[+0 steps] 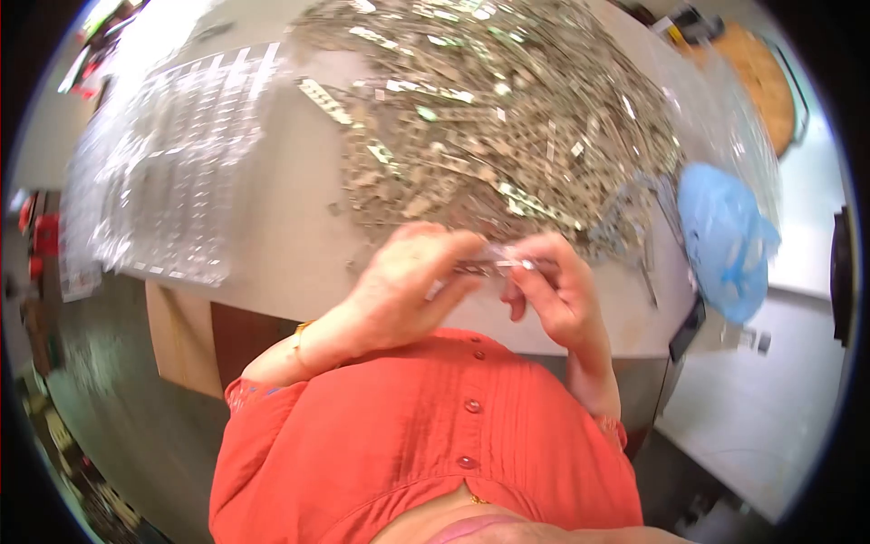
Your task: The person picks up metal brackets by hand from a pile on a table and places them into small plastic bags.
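My left hand (408, 276) and my right hand (555, 288) are close together above the front edge of the table. Between them, fingers and thumbs pinch a thin, shiny metal strip (489, 266). Something clear, perhaps plastic, shows near the strip, but glare and blur hide its details. Just beyond my hands spreads a large heap of metal strips (507, 118), many of them perforated with holes. A few loose bits lie at the heap's left edge.
Clear plastic packaging (181, 172) with rows of pockets covers the table's left side. A knotted blue plastic bag (725, 240) sits at the right edge, near more clear plastic film (725, 118). A round wooden seat (750, 86) stands at the far right.
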Demonstrator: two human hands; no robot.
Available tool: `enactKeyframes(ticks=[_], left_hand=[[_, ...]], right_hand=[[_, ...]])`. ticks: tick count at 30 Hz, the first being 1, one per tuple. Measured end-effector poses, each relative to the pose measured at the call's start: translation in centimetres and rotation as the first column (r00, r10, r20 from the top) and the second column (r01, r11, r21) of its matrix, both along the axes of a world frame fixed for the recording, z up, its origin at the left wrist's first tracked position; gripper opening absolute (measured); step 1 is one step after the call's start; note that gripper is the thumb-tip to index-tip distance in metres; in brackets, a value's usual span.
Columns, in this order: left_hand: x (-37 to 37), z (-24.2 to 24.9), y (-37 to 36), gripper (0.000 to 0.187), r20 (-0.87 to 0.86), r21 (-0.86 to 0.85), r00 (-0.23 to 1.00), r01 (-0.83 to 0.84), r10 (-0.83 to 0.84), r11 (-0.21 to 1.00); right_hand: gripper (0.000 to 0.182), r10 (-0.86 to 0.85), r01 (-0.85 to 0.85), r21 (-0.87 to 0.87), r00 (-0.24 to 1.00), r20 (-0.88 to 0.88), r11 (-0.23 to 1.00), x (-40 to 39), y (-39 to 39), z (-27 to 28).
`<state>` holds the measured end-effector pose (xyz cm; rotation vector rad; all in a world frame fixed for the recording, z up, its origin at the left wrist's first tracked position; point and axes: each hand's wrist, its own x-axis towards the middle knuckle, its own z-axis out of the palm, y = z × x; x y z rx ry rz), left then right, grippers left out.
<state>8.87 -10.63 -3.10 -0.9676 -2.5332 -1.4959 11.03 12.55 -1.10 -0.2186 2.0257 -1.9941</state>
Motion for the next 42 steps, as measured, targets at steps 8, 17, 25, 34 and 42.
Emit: enactKeyframes(ticks=[8, 17, 25, 34, 42], left_hand=[[0.8, -1.3, -0.9, 0.017, 0.291, 0.033, 0.945, 0.144, -0.147, 0.989], [1.5, -0.3, -1.7, 0.012, 0.289, 0.147, 0.947, 0.104, -0.143, 0.984], [1.7, 0.6, -2.7, 0.014, 0.183, 0.138, 0.983, -0.010, -0.016, 0.990], [0.8, 5.7, -13.2, 0.011, -0.028, 0.100, 0.750, -0.656, 0.661, 0.748], [0.4, 8.8, -25.2, 0.014, -0.320, -0.194, 0.221, -0.967, 0.921, 0.164]], right_hand=[[0.013, 0.119, -0.118, 0.068, 0.993, -0.019, 0.991, 0.2, 0.4, -0.4], [0.017, 0.145, -0.139, -0.063, 0.984, 0.107, 0.988, -0.1, -1.1, 0.0], [0.021, 0.237, -0.247, 0.101, 0.966, 0.099, 0.964, -0.1, -2.0, -0.5], [0.011, 0.118, -0.140, 0.108, 0.974, 0.193, 0.984, 0.7, -0.4, -0.9], [0.012, 0.125, -0.152, 0.147, 0.976, 0.176, 0.977, 0.1, -0.4, -0.8]])
